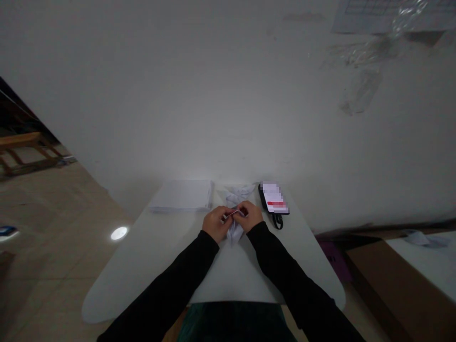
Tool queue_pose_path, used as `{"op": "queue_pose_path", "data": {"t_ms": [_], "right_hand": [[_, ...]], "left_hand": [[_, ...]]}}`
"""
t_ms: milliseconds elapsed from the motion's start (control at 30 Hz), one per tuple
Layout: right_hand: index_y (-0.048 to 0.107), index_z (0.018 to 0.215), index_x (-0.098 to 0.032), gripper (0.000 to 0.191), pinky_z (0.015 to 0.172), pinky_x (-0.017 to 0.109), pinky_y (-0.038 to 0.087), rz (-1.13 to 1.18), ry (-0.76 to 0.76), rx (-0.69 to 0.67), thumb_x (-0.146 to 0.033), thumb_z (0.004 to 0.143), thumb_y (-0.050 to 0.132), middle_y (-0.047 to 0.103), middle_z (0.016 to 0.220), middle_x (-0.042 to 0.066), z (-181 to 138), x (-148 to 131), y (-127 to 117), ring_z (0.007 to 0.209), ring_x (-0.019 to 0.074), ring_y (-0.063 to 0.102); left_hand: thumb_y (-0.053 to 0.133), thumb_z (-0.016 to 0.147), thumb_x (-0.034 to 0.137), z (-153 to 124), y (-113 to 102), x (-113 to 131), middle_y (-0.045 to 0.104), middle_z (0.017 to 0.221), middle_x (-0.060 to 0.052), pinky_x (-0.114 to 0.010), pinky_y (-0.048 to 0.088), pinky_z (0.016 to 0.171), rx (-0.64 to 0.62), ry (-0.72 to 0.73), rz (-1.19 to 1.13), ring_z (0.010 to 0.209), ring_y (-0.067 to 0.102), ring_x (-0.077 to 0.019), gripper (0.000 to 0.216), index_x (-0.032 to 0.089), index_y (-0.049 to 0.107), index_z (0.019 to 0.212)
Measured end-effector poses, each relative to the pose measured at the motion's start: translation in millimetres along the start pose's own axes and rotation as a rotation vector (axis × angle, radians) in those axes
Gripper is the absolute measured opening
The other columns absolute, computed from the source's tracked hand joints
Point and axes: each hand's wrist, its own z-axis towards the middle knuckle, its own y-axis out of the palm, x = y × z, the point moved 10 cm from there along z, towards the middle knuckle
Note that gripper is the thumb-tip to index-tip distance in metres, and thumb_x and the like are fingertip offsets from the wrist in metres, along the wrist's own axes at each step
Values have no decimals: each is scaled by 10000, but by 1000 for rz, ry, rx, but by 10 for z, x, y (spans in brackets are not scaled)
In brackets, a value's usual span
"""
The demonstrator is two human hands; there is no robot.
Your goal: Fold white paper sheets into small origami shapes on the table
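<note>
Both of my hands meet over the middle of a white table (167, 266). My left hand (215, 223) pinches one side of a folded white paper (235, 233), fingertips at its upper edge. From the other side my right hand (251, 216) grips the same paper, its thumb and fingers closed. A pointed part of the paper hangs down between the hands, and the fingers cover much of the rest. Just beyond them lie more folded white paper pieces (240, 192), partly hidden by my hands.
A stack of white paper (183, 194) lies at the back left of the table. On the back right rests a lit phone (273, 197) with a black strap (278, 221). The wall (228, 95) rises right behind. A cardboard box (402, 280) stands to the right.
</note>
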Motion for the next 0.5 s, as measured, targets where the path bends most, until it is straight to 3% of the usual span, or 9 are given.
{"op": "queue_pose_path", "data": {"t_ms": [200,400,500], "right_hand": [[535,643,-178,62,486,210,360,114,91,72,-237,658,541,497,542,-45,-25,0,-46,483,94,426],[555,651,-179,118,458,207,383,144,63,63,-274,712,521,490,518,-42,-63,-38,27,469,98,446],[557,638,-175,145,439,203,383,137,60,81,-291,720,527,488,522,-37,-66,-23,16,474,99,454]], "left_hand": [[601,699,289,40,-45,-88,619,694,-10,-185,373,487,80,-103,-37,640,554,-132,133,169,615,753],[610,698,373,57,-231,-165,596,700,-10,-175,368,494,232,-153,-53,671,543,-124,219,158,582,729],[604,702,378,53,-218,-156,581,705,-6,-170,372,480,230,-145,-62,652,524,-114,224,161,578,750]]}}
